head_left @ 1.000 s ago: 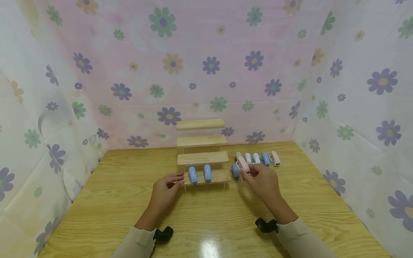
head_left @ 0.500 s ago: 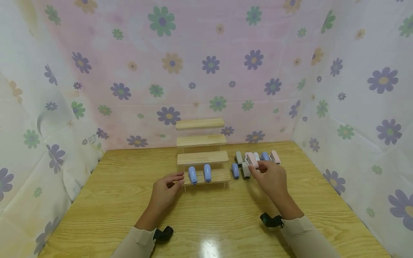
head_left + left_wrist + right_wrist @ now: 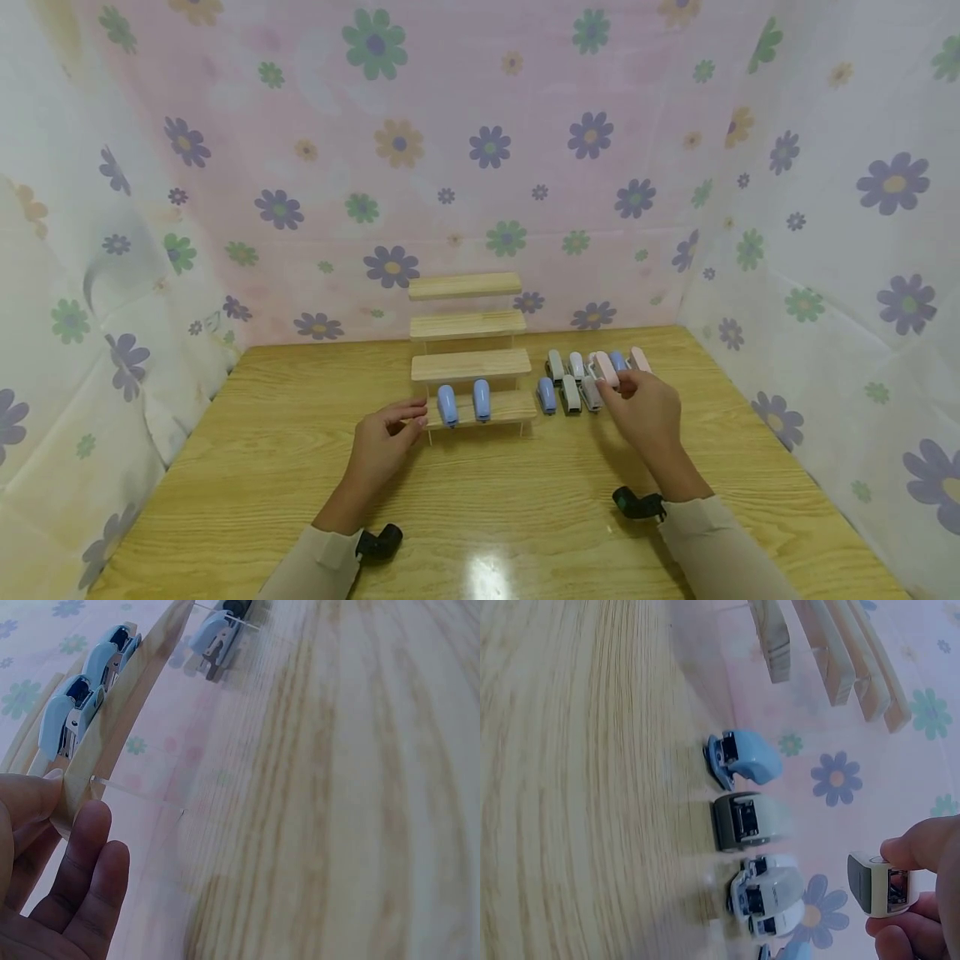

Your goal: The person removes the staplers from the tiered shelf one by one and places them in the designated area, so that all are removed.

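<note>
My right hand (image 3: 647,419) pinches a small pink stapler (image 3: 605,369) above the group of staplers on the table's right side. In the right wrist view the held stapler (image 3: 881,885) sits between thumb and fingers, its dark base facing left. At the stand's left end, my left hand (image 3: 381,446) pinches the lowest board of a four-step wooden display rack (image 3: 513,407). Two light blue staplers, a left one (image 3: 447,405) and a right one (image 3: 482,400), stand side by side on that board. The left wrist view shows thumb and fingers around the board's end (image 3: 79,776).
Below the held stapler are a blue stapler (image 3: 546,396), a grey one (image 3: 571,395), a white one (image 3: 576,366) and several more. Another pink stapler (image 3: 640,359) stands at the group's right. Flowered cloth (image 3: 491,242) encloses the wooden table (image 3: 300,400) behind and at both sides.
My right hand has carried the pink stapler rightward across the group, uncovering grey staplers in the front row. My left hand stays at the rack's end.
</note>
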A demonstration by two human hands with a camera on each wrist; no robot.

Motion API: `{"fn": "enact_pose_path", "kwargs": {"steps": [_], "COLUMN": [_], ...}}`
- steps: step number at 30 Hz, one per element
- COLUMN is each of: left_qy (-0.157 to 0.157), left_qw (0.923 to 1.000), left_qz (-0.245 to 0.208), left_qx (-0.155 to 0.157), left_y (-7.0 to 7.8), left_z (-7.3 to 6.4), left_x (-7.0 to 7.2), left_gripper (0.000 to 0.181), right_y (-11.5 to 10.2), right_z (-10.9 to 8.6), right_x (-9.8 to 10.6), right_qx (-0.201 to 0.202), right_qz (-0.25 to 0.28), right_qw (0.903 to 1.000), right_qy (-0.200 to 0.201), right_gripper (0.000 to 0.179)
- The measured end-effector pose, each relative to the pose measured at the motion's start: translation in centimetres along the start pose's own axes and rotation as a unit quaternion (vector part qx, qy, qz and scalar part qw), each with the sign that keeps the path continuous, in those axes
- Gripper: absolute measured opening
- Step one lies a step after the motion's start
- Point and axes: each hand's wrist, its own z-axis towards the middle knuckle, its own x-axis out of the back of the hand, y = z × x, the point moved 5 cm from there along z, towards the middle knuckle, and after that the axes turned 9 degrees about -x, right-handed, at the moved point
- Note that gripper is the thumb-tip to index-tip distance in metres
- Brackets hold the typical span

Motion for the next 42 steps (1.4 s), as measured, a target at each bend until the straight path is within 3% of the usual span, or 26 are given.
{"fn": "enact_pose_path", "kwargs": {"steps": [9, 17, 28, 42], "left_qy": [0.001, 0.003, -0.001, 0.006], "left_qw": [1.0000, 0.9999, 0.9998, 1.0000], "left_qz": [-0.002, -0.011, -0.020, -0.007], "left_qx": [0.001, 0.008, 0.007, -0.001], "left_y": [0.0, 0.2, 0.0, 0.3], "left_z": [0.0, -0.1, 0.0, 0.0], "left_x": [0.0, 0.1, 0.0, 0.1], "left_gripper": [0.018, 0.018, 0.018, 0.017], "right_y": [1.6, 2.5, 3.8, 4.6], "right_z": [0.3, 0.4, 0.2, 0.2], "right_x": [0.2, -0.1, -0.5, -1.1], "right_qx": [-0.013, -0.053, -0.114, -0.124], "right_qz": [-0.007, -0.023, -0.051, -0.052], "right_qw": [0.9999, 0.9980, 0.9886, 0.9865], "right_qy": [0.004, -0.025, -0.085, -0.094], "right_gripper": [0.029, 0.032, 0.040, 0.036]}}
